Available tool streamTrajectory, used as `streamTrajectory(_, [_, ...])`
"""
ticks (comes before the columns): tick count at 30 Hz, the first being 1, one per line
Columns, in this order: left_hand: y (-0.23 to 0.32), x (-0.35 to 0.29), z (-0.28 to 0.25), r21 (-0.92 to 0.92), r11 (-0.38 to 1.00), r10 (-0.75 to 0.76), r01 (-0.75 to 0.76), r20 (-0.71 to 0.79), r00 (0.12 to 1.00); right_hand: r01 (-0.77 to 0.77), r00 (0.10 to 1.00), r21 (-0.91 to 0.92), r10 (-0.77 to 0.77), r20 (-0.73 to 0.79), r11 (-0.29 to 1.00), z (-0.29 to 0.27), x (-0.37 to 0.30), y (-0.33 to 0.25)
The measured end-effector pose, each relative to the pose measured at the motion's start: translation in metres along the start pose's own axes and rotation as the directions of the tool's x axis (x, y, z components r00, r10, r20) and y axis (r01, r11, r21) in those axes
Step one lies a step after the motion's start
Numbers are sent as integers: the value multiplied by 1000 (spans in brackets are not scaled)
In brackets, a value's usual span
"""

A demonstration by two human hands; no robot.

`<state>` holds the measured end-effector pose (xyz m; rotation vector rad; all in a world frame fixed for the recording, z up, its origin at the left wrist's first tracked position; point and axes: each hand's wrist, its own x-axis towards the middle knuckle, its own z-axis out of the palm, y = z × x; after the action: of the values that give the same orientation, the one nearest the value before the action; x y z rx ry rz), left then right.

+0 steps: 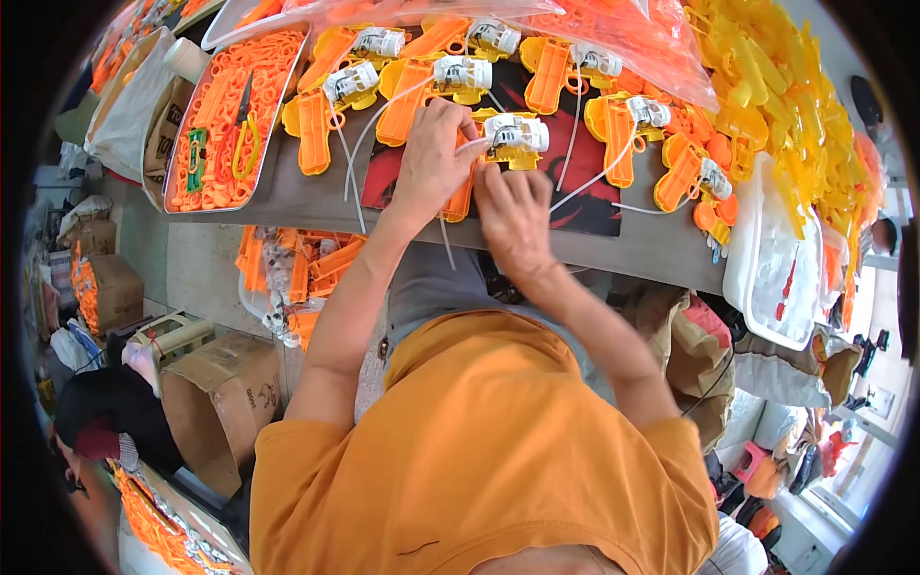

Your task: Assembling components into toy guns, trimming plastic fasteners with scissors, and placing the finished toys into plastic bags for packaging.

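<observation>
Toy pistol half-shell (479, 163), glossy orange plastic with a white-and-yellow mechanism block on top, lying on the black mat (585, 206) on the grey tabletop (307, 196). Left hand (433, 158) pinching a thin white tube (471, 146) at the shell; right hand (513, 216) pressed on the shell's near end, grip state unclear. Metal tray (287, 105) of orange parts well left of the mat.

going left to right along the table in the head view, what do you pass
metal tray of orange parts → left hand → toy gun half with white motor → white plastic bin
</observation>
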<state>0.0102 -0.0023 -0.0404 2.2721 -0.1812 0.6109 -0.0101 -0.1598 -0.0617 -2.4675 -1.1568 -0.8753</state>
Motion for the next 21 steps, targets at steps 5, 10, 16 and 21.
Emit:
streamTrajectory(5, [-9, 2, -12, -94, 995, 23, -17, 71, 997, -189, 980, 309, 199, -1, 932, -14, 6, -5])
streamTrajectory(10, [-10, -2, -6, 109, 965, 234, -239, 54, 971, -199, 979, 189, 205, -10, 961, -27, 30, 44])
streamTrajectory(16, [5, -6, -5, 219, 953, 209, -209, 27, 978, -156, 988, 168, 151, 41, 973, 0, 19, 50])
streamTrajectory(21, [-2, -20, 2, 13, 996, 88, -88, -22, 996, -166, 986, 162, 161, 42, 973, 2, 19, 46])
